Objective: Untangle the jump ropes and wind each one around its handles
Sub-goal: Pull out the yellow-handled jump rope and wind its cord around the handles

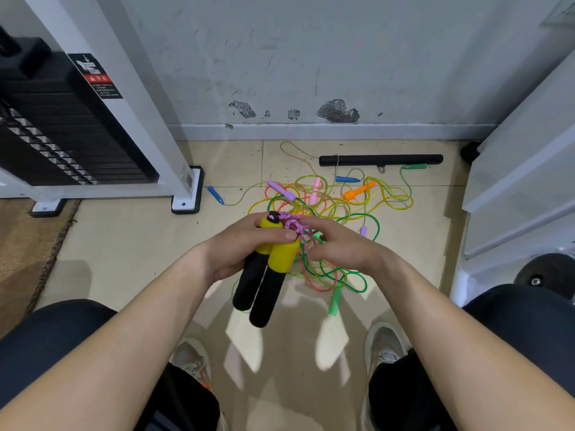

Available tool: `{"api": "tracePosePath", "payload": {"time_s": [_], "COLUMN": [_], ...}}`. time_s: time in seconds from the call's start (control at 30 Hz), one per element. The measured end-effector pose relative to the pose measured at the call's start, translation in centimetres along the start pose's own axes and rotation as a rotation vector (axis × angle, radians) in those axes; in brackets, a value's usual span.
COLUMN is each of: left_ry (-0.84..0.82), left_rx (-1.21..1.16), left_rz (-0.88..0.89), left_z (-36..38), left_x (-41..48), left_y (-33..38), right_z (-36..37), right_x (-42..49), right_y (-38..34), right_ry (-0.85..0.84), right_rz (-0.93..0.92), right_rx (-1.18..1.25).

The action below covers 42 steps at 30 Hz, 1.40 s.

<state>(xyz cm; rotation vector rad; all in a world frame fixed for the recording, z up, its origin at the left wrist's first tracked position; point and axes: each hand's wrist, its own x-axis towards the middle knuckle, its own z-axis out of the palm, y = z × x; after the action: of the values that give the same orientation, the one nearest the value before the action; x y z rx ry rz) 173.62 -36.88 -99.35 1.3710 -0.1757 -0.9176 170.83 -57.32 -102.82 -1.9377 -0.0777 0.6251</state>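
Observation:
My left hand (239,244) grips two yellow-and-black jump rope handles (264,275) side by side, their black foam ends pointing down toward me. A pink speckled rope (291,222) comes off the tops of the handles. My right hand (339,244) pinches this rope just to the right of the handles. On the floor beyond lies a tangle of thin green, yellow and red ropes (336,213) with purple (281,189), pink (315,191), orange (357,191), blue (347,179) and green (334,301) handles.
A black bar (381,159) lies by the wall. Another blue handle (215,195) rests near the white foot of a weight-stack machine (186,188) on the left. White frames (513,194) stand on the right. My knees and shoes (385,346) fill the bottom.

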Motion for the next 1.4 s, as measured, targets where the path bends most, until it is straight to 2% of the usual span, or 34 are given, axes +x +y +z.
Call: {"api": "tracePosePath", "payload": {"time_s": [0.07,0.17,0.27,0.33,0.43,0.57,0.7,0.77,0.83,0.9,0.97,1.07,1.3,1.4], "left_ry": [-0.014,-0.043,0.034,0.085,0.111,0.109,0.061,-0.016,-0.069,-0.047,-0.044,-0.039,-0.079,-0.111], "left_rx": [-0.002,0.066,0.26,0.472,0.745,0.902,0.862,0.805,0.682,0.539,0.444,0.423,0.397,0.347], "left_rz": [-0.011,-0.063,-0.135,-0.182,-0.258,-0.287,-0.27,-0.252,-0.183,-0.11,-0.03,0.017,0.029,0.032], "left_z": [-0.5,-1.4,-2.2,-2.6,-2.9,-2.6,-2.0,-1.6,-0.8,0.3,1.2,1.3,0.7,1.0], "left_x": [-0.2,-0.6,-0.8,-0.9,-0.7,-0.1,0.2,0.3,0.4,0.4,0.3,0.5,0.6,0.5], "left_y": [0.3,0.5,0.4,0.1,-0.7,-2.0,-2.6,-2.5,-2.1,-1.5,-0.8,-0.9,-1.5,-1.8], "right_z": [-0.2,-1.6,-3.1,-3.8,-4.6,-4.4,-3.6,-3.2,-2.8,-2.5,-2.4,-2.8,-3.9,-4.3], "right_x": [0.1,-0.2,-0.9,-1.4,-2.1,-2.6,-2.6,-2.5,-2.3,-2.2,-2.2,-2.3,-2.2,-2.1], "right_y": [0.3,0.4,0.0,-0.7,-2.1,-3.0,-3.7,-4.0,-4.2,-4.4,-4.5,-4.6,-4.2,-3.9], "right_ry": [0.052,0.202,0.273,0.315,0.327,0.281,0.178,0.153,0.135,0.12,0.132,0.19,0.256,0.339], "right_rz": [0.02,0.046,0.022,-0.008,-0.066,-0.124,-0.151,-0.178,-0.195,-0.208,-0.212,-0.218,-0.252,-0.235], "right_rx": [-0.021,0.079,0.135,0.134,0.18,0.25,0.345,0.376,0.402,0.428,0.426,0.419,0.612,0.539]}}
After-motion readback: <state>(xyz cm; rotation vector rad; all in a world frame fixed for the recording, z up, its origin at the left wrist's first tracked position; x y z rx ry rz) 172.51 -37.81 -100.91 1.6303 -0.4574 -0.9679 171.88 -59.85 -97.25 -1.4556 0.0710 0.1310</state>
